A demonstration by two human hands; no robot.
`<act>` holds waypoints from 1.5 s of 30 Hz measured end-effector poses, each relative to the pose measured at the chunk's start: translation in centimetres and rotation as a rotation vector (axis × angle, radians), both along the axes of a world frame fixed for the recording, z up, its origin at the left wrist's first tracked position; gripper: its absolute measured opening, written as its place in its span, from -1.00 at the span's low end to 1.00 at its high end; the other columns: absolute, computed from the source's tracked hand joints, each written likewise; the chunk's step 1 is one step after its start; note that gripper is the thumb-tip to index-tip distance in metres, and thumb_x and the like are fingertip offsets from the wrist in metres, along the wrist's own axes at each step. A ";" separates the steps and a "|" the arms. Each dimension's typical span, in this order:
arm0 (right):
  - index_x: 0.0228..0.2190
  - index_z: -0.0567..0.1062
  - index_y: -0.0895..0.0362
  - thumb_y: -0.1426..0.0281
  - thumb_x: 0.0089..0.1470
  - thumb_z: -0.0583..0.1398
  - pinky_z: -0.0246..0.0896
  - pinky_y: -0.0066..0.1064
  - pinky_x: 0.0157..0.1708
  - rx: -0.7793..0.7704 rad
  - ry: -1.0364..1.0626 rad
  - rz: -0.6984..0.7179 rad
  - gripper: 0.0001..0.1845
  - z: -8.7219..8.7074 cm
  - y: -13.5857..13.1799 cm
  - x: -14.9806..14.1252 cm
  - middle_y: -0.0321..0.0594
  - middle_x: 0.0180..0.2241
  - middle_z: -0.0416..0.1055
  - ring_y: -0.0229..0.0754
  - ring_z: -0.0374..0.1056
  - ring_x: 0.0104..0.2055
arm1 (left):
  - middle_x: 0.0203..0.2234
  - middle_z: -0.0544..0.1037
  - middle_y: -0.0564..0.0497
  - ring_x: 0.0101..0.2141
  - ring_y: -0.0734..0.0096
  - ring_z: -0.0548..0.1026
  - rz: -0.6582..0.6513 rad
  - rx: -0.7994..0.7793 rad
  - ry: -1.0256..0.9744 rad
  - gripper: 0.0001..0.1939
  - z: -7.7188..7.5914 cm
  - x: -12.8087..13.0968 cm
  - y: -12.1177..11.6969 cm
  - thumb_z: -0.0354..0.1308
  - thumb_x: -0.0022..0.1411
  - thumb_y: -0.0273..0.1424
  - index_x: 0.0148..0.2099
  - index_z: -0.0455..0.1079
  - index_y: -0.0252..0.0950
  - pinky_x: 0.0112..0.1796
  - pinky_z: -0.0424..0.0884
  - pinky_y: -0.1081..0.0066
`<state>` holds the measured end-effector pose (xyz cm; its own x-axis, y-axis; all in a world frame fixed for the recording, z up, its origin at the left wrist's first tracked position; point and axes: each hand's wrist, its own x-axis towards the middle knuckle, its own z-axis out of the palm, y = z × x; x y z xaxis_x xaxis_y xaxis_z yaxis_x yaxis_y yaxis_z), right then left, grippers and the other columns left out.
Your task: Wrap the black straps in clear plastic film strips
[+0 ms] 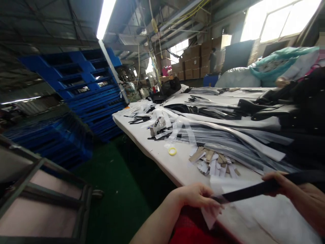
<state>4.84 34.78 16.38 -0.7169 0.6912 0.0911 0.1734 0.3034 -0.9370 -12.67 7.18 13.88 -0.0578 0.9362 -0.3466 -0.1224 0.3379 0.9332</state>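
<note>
A black strip stretches between my two hands above the near edge of the table. My left hand pinches its left end, where a piece of thin translucent film hangs below the fingers. Further along to the right, my right hand grips the same strip between thumb and fingers, and the strip runs on past it out of view. Just beyond the strip lies a heap of small white and brown card pieces. Whether the film is joined to the strip, I cannot tell.
Long black and white strips cover much of the white table. A yellow tape ring lies near its left edge. Blue pallets are stacked at left, behind a framed rack. Another person's dark-clothed body is at right.
</note>
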 end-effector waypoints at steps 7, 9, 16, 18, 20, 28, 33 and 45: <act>-0.29 0.66 0.12 -0.20 0.04 0.14 0.29 -0.17 -0.05 -0.248 0.037 0.253 -0.34 1.2 -6.5 -2.6 -0.06 -0.25 0.57 0.02 0.45 -0.15 | -0.48 0.58 -0.06 -0.51 0.45 0.51 0.134 0.045 -0.076 -0.39 0.0 2.7 1.9 0.11 0.18 0.13 -0.20 0.48 -0.39 -0.45 0.41 0.50; -0.23 0.66 0.12 -0.22 0.01 0.14 0.31 -0.15 -0.10 -0.343 0.010 0.361 -0.29 -0.4 -8.9 -3.6 -0.12 -0.34 0.56 -0.01 0.45 -0.25 | -0.60 0.50 0.03 -0.63 0.50 0.43 0.222 0.067 -0.042 -0.38 -0.3 3.2 2.3 0.05 0.20 0.17 -0.23 0.41 -0.37 -0.56 0.34 0.54; -0.20 0.63 0.14 0.00 0.00 0.28 0.16 -0.16 0.14 -0.894 0.268 0.107 -0.49 -3.0 -10.5 -5.0 -0.07 -0.16 0.57 0.00 0.42 0.01 | -0.75 0.23 0.23 -0.80 0.66 0.12 0.158 -0.114 0.281 -0.43 0.3 0.2 -1.0 -0.03 0.24 0.16 -0.41 0.22 -0.28 -0.76 -0.07 0.59; -0.20 0.62 0.14 0.00 0.00 0.28 0.16 -0.16 0.14 -0.934 0.259 0.088 -0.50 -3.5 -11.4 -5.5 -0.07 -0.19 0.58 -0.02 0.43 -0.01 | -0.72 0.31 0.19 -0.79 0.64 0.17 0.160 -0.143 0.288 -0.41 0.3 -0.1 -1.4 -0.06 0.24 0.18 -0.38 0.25 -0.29 -0.75 -0.01 0.60; -0.14 0.61 0.14 0.00 0.00 0.29 0.18 -0.14 0.12 -0.959 0.176 0.209 -0.47 -4.2 -13.0 -5.9 -0.10 -0.22 0.58 -0.02 0.45 -0.06 | -0.70 0.36 0.15 -0.77 0.62 0.23 0.199 -0.111 0.293 -0.40 -0.1 0.2 -1.1 -0.10 0.25 0.18 -0.37 0.26 -0.30 -0.73 0.04 0.59; -0.04 0.56 0.07 0.06 0.05 0.23 0.19 -0.20 0.07 -0.970 0.236 0.094 -0.49 -4.4 -9.5 -4.7 -0.11 -0.17 0.58 -0.03 0.45 -0.07 | -0.68 0.38 0.16 -0.75 0.61 0.27 0.155 -0.177 0.241 -0.43 -0.5 -0.1 -2.1 -0.04 0.23 0.15 -0.33 0.31 -0.31 -0.71 0.08 0.59; -0.01 0.56 0.04 -0.01 0.04 0.25 0.17 -0.20 0.08 -0.909 0.123 0.192 -0.44 -5.5 -11.2 -4.6 -0.16 -0.19 0.57 -0.06 0.44 -0.10 | -0.66 0.44 0.10 -0.72 0.55 0.34 0.143 -0.163 0.183 -0.41 -1.5 1.1 -0.5 -0.05 0.22 0.18 -0.32 0.29 -0.31 -0.69 0.18 0.57; -0.05 0.54 0.06 0.09 0.19 0.15 0.25 -0.30 -0.11 -1.014 0.142 0.075 -0.58 -7.5 -9.7 -2.6 -0.15 -0.21 0.57 -0.12 0.44 -0.17 | -0.65 0.46 0.09 -0.69 0.52 0.38 0.065 -0.206 0.152 -0.37 -2.7 1.5 -0.4 -0.05 0.17 0.23 -0.34 0.30 -0.31 -0.65 0.26 0.54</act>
<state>2.20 25.08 8.90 -0.7896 0.4442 -0.4234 0.0537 -0.6373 -0.7687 -11.20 6.81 11.20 -0.1818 0.8396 -0.5119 -0.0133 0.5184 0.8550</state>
